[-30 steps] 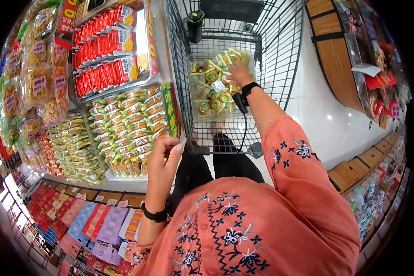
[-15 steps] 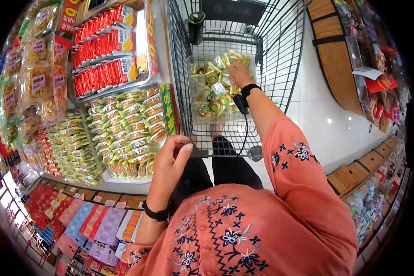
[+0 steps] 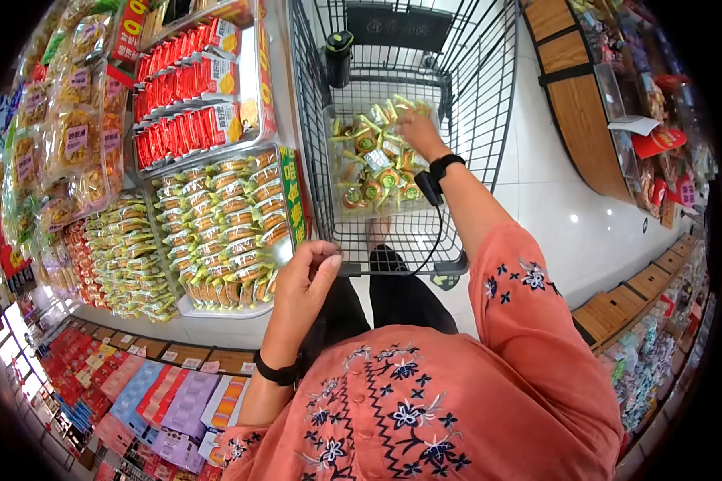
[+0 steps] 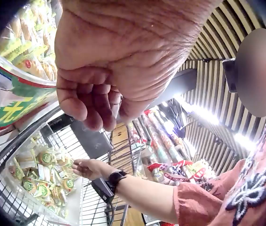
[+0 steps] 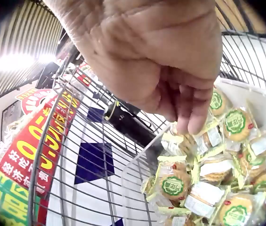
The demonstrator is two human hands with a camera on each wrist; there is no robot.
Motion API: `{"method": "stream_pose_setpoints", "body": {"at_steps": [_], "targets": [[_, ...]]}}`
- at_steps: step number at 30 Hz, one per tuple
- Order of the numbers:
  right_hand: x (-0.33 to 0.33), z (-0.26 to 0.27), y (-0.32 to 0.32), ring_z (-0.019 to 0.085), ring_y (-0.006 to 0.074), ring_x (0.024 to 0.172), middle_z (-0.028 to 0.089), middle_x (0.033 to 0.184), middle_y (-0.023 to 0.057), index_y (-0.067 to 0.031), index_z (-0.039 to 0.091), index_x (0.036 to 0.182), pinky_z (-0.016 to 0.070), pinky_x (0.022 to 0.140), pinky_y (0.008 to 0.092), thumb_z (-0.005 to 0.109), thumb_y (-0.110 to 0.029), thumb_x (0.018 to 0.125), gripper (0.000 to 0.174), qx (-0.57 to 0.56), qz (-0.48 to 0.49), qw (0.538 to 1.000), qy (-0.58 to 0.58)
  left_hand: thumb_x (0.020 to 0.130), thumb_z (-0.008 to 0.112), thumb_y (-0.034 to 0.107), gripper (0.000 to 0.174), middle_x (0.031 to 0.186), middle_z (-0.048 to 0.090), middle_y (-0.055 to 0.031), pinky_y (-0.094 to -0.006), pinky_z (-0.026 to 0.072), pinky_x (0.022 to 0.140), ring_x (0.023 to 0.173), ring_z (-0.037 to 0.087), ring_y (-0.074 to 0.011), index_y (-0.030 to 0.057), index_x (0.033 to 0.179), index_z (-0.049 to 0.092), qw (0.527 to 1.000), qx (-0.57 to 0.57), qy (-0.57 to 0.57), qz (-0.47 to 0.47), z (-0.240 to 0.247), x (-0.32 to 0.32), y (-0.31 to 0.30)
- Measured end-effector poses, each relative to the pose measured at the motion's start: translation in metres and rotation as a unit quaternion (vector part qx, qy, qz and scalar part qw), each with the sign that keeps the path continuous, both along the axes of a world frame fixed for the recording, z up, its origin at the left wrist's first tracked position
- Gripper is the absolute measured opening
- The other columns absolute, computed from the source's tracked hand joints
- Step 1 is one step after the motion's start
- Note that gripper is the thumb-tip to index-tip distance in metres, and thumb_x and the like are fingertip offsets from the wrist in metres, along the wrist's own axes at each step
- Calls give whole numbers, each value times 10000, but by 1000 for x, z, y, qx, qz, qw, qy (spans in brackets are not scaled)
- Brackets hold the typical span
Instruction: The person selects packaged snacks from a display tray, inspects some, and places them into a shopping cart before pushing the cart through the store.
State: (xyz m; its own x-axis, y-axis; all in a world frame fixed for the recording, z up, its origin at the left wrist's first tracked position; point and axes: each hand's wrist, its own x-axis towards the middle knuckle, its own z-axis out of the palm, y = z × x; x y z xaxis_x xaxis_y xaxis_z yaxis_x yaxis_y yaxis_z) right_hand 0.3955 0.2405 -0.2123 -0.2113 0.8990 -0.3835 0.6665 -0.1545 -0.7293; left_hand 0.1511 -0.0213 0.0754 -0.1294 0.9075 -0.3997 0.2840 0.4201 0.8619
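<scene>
My right hand [image 3: 422, 135] reaches down into a clear plastic bin [image 4: 79, 202] inside the shopping cart [image 3: 497, 120]. Individually wrapped round biscuits [image 5: 174, 183] with green labels fill the bin in a loose heap. In the right wrist view the loosely bent fingertips hang right at the top packets, and no packet shows between them. My left hand [image 3: 298, 280] hovers beside the near end of the cart, its fingers loosely curled and holding nothing. In the left wrist view those curled fingers [image 4: 93, 110] show against the cart behind.
A black bottle [image 3: 338, 58] stands at the cart's left side. Left of the cart are display trays with red snack packs [image 3: 186, 132] and rows of wrapped biscuits [image 3: 229, 228]. Wood-fronted shelves [image 3: 573, 104] curve along the right. Stacked colourful boxes [image 3: 168, 401] lie at lower left.
My left hand has moved slightly right, toward the near end of the cart. The right hand has stayed over the biscuits, with a small shift. The cart appears slightly farther left in the head view.
</scene>
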Motion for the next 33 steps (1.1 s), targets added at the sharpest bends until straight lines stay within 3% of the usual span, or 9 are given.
{"method": "stream_pose_setpoints", "body": {"at_steps": [9,12,14,16,19,22,25,26,33], "targets": [[11,28,-1,640,209,728,625,820,101,-26,539,939,576,646,407,648,-126,922,149,-146,-150,976,64,980,688,155,205,866,689,-64,-273,510,688,739,617,-118,4,1107,633,1000,-2,-11,-9,7,9,6],[12,-33,14,675,229,681,674,818,135,-8,618,982,586,635,395,666,-113,913,135,-3,38,999,-30,974,694,145,215,874,683,-61,-268,510,687,742,616,-116,5,1126,635,1000,-9,0,-16,3,13,6],[-10,-12,11,730,313,845,732,932,196,10,690,1056,589,764,462,664,-181,913,240,-161,-166,973,26,970,699,138,219,879,677,-61,-265,511,684,749,622,-117,5,1132,636,999,-24,-10,-23,-4,11,5],[-10,-68,22,718,360,907,732,980,220,2,715,1040,569,822,485,632,-220,914,269,-94,-109,988,-48,968,701,136,222,881,677,-64,-266,511,681,751,625,-118,3,1134,636,999,-29,-1,-18,-8,11,4],[-19,-75,24,723,247,692,715,844,148,29,665,988,587,576,387,622,-172,922,217,-28,-72,992,-95,968,700,133,221,881,677,-68,-267,512,680,752,629,-121,2,1133,634,999,-36,-1,-8,-9,9,4],[-22,-37,17,672,238,767,679,843,105,-23,696,951,575,693,357,645,-175,894,170,10,-27,991,-130,971,695,131,216,883,678,-71,-269,514,683,755,633,-125,1,1131,632,1000,-26,-8,-6,-5,8,10],[7,-26,5,660,307,827,679,886,154,9,674,887,550,794,416,656,-287,884,296,28,-7,996,83,978,687,132,210,885,679,-70,-266,515,691,763,633,-119,-1,1130,627,1000,-17,-20,-9,-2,5,14],[5,10,1,608,196,770,590,847,63,-10,622,889,562,794,356,656,-253,908,246,-132,-132,951,247,981,683,133,209,885,678,-69,-265,515,694,766,632,-116,-1,1130,626,1000,-15,-24,-11,-2,4,17],[-2,189,-52,659,201,957,626,1000,69,-60,560,932,597,900,446,526,-131,993,100,-278,-110,815,496,1034,604,190,299,1020,665,-68,-260,512,743,890,644,-131,-27,1237,573,997,-3,-71,6,-1,-4,26]]}}
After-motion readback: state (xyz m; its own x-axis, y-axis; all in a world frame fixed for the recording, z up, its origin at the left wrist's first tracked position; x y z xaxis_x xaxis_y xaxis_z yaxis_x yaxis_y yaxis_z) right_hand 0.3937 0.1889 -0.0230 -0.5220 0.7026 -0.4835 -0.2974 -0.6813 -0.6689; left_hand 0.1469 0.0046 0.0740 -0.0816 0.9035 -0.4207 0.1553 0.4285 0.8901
